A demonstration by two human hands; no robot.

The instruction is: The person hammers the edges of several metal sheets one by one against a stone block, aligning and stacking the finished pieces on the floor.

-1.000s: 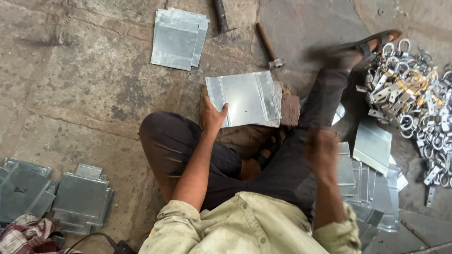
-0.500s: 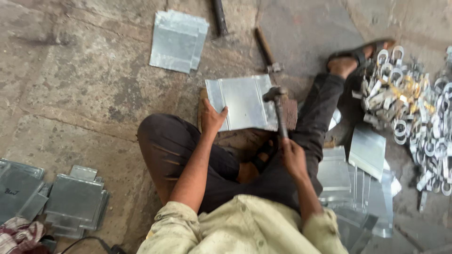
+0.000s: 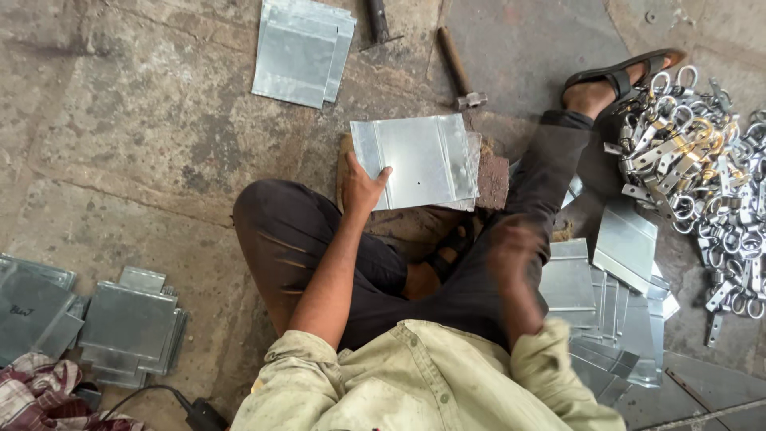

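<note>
A thin shiny metal sheet (image 3: 423, 160) with folded side edges and a small hole lies on a dark block (image 3: 492, 179) in front of my crossed legs. My left hand (image 3: 363, 187) presses down on the sheet's near left corner, thumb on top. My right hand (image 3: 515, 255) is drawn back above my right knee. It is badly blurred by motion, so I cannot make out what it holds.
A wooden-handled hammer (image 3: 459, 72) and a dark tool (image 3: 377, 20) lie on the stone floor beyond the sheet. Sheet stacks sit at the far side (image 3: 303, 48), right (image 3: 606, 279) and left (image 3: 128, 323). A heap of metal clamps (image 3: 702, 168) lies right. A checked cloth (image 3: 32, 395) and a black plug (image 3: 199, 415) lie near left.
Half a second ago my right hand held a hammer with its head down on the sheet. It has since swung back toward my body. The left hand stayed on the sheet.
</note>
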